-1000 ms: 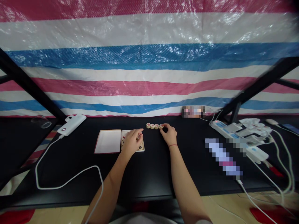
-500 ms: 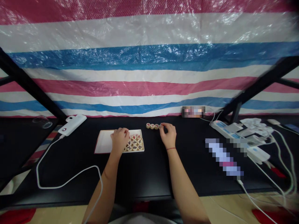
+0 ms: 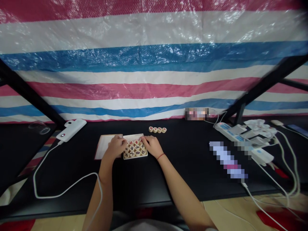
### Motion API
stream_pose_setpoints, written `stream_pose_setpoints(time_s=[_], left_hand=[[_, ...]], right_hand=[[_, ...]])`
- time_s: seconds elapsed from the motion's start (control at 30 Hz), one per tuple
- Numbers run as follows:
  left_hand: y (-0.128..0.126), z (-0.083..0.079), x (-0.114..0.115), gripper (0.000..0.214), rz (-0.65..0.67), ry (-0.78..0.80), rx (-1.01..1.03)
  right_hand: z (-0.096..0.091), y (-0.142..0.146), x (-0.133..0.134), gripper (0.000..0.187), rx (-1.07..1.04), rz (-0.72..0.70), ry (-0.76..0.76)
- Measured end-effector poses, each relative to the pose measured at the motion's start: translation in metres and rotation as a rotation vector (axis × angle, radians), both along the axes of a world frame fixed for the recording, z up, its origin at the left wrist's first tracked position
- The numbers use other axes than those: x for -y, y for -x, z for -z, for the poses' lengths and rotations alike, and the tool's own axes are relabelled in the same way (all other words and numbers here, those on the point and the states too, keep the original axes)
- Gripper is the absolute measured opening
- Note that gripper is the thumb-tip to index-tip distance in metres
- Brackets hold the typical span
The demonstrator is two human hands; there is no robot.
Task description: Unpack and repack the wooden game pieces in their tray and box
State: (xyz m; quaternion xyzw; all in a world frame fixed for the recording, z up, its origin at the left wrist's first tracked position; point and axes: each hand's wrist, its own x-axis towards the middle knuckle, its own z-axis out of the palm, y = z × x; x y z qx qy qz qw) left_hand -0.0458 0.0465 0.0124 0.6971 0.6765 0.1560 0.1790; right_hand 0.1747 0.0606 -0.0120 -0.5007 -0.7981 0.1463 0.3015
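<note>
A white open box [image 3: 134,157] of xiangqi pieces sits on the black table, with its pieces [image 3: 132,148] in rows, marked in red and black characters. My left hand [image 3: 116,147] is curled at the box's left side, its fingertips over the rim beside the pieces. At the right side, my right hand [image 3: 153,146] grips the rim near the far corner, partly covering a red piece. A pale lid [image 3: 102,148] lies left of the box, partly under my left hand. Several red-marked pieces [image 3: 155,130] stand in a short row behind the box.
A white power bank [image 3: 73,130] with a cable [image 3: 64,196] lies at the left. On the right are a blurred-out phone [image 3: 228,160], a power strip [image 3: 237,136] with plugs, and loose cables. A striped tarp [image 3: 144,89] hangs behind the table.
My right hand has left the row of pieces and come down-left to the box's right side. My left hand has shifted left off the pieces to the box's left edge.
</note>
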Motion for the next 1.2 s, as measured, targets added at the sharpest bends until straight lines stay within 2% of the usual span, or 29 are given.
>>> stream_pose_setpoints(time_s=[0.13, 0.27, 0.43, 0.53, 0.6, 0.67, 0.77, 0.87, 1.0, 1.1, 1.2], left_hand=[[0.0, -0.013, 0.004, 0.023, -0.011, 0.07, 0.023], [0.002, -0.018, 0.005, 0.022, 0.096, 0.007, 0.108], [0.005, -0.023, 0.006, 0.024, 0.141, 0.089, 0.154], [0.004, -0.023, 0.005, 0.021, 0.13, -0.007, 0.233], [-0.001, -0.022, 0.004, 0.023, 0.078, -0.116, 0.343], [-0.01, -0.019, 0.004, 0.03, 0.06, -0.148, 0.518], [-0.026, -0.015, 0.006, 0.034, 0.134, -0.027, 0.777], [-0.039, -0.013, 0.008, 0.031, 0.146, 0.04, 0.93], [-0.044, -0.014, 0.007, 0.034, 0.039, 0.043, 0.992], [-0.04, -0.01, 0.001, 0.039, -0.101, -0.032, 1.018], [-0.034, -0.002, -0.005, 0.045, -0.159, -0.133, 1.035]], right_hand=[[0.002, 0.0, 0.0, 0.046, -0.028, 0.026, -0.01], [0.004, 0.001, 0.0, 0.046, -0.029, 0.04, 0.004], [0.006, -0.001, 0.0, 0.042, -0.057, 0.043, 0.042], [0.001, -0.003, 0.002, 0.034, -0.155, 0.024, 0.014], [-0.004, -0.002, 0.005, 0.026, -0.247, 0.001, -0.043], [-0.011, 0.001, 0.009, 0.03, -0.316, -0.037, -0.1], [-0.019, 0.009, 0.018, 0.029, -0.375, -0.098, -0.13], [-0.022, 0.016, 0.024, 0.022, -0.407, -0.098, -0.124], [-0.019, 0.01, 0.021, 0.023, -0.413, -0.006, -0.151], [-0.013, -0.004, 0.011, 0.025, -0.409, 0.191, -0.168], [-0.003, -0.019, -0.001, 0.026, -0.342, 0.325, -0.134]])
